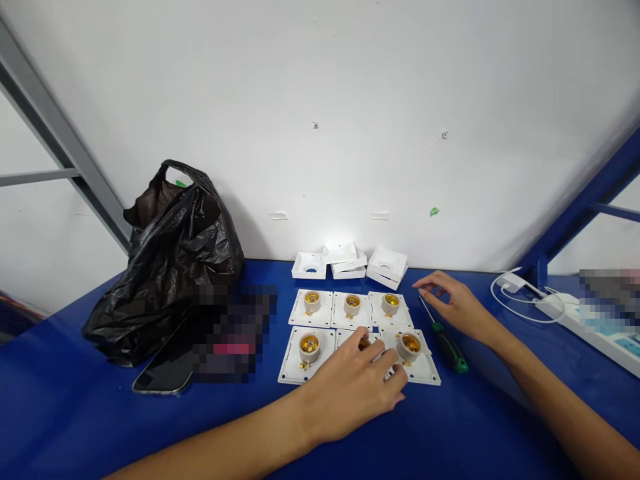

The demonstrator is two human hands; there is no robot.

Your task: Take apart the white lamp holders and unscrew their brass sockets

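While six lamp sockets (352,305) form two rows, the left hand (357,381) partly covers the near middle one, grip unclear; the right hand (453,303), loosely open, is beside one screwdriver (450,350).

The blue table (475,427) is carrying six sockets (352,307) in two rows, white covers (340,253) lying on the far side. Over left, a bag (190,253) and a phone (165,370) are sitting; over right, a screwdriver (451,350) and a power strip (595,335).

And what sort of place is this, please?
Probably a small electrical workshop: on the blue worktop, lamp sockets on white plates stand in two rows, with a screwdriver beside them and a power strip farther right.
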